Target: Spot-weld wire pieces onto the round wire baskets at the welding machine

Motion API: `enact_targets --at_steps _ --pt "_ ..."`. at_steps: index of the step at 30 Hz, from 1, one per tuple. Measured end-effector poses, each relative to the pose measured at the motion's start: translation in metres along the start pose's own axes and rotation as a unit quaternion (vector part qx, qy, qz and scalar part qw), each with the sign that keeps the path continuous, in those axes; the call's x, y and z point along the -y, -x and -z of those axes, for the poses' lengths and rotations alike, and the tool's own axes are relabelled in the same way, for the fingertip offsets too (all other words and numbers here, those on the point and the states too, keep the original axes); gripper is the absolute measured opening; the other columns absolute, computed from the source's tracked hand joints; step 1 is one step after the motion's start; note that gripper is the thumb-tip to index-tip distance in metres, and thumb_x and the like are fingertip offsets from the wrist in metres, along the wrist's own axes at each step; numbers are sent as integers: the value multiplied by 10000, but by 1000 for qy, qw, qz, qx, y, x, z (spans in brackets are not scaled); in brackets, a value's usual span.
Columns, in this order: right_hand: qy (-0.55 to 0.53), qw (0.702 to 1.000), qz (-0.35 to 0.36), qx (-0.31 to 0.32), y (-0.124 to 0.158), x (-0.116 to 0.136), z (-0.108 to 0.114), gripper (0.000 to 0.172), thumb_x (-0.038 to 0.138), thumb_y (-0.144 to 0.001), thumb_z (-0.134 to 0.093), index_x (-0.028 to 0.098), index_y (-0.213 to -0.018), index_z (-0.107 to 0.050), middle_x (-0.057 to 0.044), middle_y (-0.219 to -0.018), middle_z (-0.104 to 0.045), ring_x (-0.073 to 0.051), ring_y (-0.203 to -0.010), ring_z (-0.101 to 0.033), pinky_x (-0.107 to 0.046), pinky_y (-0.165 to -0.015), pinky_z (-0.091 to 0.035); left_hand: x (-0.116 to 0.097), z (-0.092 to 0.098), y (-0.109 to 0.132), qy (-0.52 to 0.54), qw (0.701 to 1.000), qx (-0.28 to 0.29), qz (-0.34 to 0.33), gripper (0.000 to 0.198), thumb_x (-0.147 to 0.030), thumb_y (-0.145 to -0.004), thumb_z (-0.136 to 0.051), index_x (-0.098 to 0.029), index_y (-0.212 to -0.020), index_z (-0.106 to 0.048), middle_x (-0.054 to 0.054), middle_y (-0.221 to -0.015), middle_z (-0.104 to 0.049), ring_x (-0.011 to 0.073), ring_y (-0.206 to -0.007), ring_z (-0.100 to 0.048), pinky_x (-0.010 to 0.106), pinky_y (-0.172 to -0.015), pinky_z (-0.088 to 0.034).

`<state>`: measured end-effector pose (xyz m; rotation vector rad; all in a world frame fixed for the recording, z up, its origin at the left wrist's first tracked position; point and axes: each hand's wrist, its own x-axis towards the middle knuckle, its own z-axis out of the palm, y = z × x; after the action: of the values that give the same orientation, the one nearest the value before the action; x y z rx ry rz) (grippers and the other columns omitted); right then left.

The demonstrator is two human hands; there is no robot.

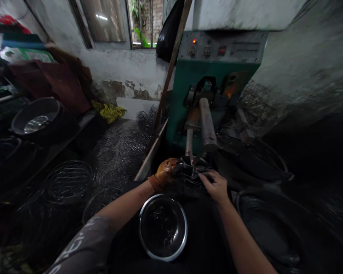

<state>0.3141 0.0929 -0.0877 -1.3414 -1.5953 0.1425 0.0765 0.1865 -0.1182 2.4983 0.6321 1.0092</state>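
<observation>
My left hand, in an orange glove, is closed on the left side of a wire frame piece held under the metal arms of a green machine. My bare right hand pinches the same wire piece from the right. A shiny steel bowl sits just below my hands, between my forearms.
Stacks of round wire baskets lie to the left, more wire mesh is right of the machine. A dark basin stands far left. A slanted wooden pole leans by the machine. Dark round pans lie on the right.
</observation>
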Motion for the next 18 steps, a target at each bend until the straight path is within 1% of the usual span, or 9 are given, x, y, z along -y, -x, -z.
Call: enact_targets --at_steps 3,7,12,15,18 --pt "14 1000 7 -3 -6 -8 -2 252 460 -879 -662 251 -747 -711 -55 -780 -766 -254 -734 -725 -418 -775 -604 7 1 -4 10 999 -29 -44 474 -592 -869 -634 -149 -1014 -718 156 -1163 -704 307 -1179 -639 479 -1063 -510" --pt "9 1000 9 5 -10 -15 -5 219 429 -877 -677 246 -762 -711 -50 -789 -766 -246 -734 -728 -402 -761 -603 16 -2 -8 -21 995 -71 -74 447 -562 -862 -648 -146 -1012 -711 173 -1163 -697 316 -1162 -643 471 -1012 -542" --pt "5 999 39 -4 -16 -18 -9 191 401 -881 -679 253 -764 -707 -42 -796 -770 -238 -746 -731 -385 -741 -589 23 -4 -16 -42 996 -48 -68 375 -504 -860 -671 -152 -985 -709 156 -1217 -686 296 -1215 -624 463 -1077 -504" --pt "8 999 52 -7 -20 -19 -10 197 393 -890 -670 258 -749 -696 -42 -788 -769 -237 -746 -729 -384 -737 -585 27 -5 -18 -50 994 -54 -75 355 -482 -857 -674 -145 -964 -712 166 -1253 -675 298 -1253 -605 462 -1096 -494" --pt "17 998 57 -9 -22 -19 -10 231 426 -900 -656 264 -737 -681 -42 -764 -761 -240 -736 -724 -385 -719 -578 33 -9 -19 -57 994 -51 -75 339 -460 -868 -669 -148 -992 -712 176 -1296 -656 298 -1307 -570 482 -1116 -478"
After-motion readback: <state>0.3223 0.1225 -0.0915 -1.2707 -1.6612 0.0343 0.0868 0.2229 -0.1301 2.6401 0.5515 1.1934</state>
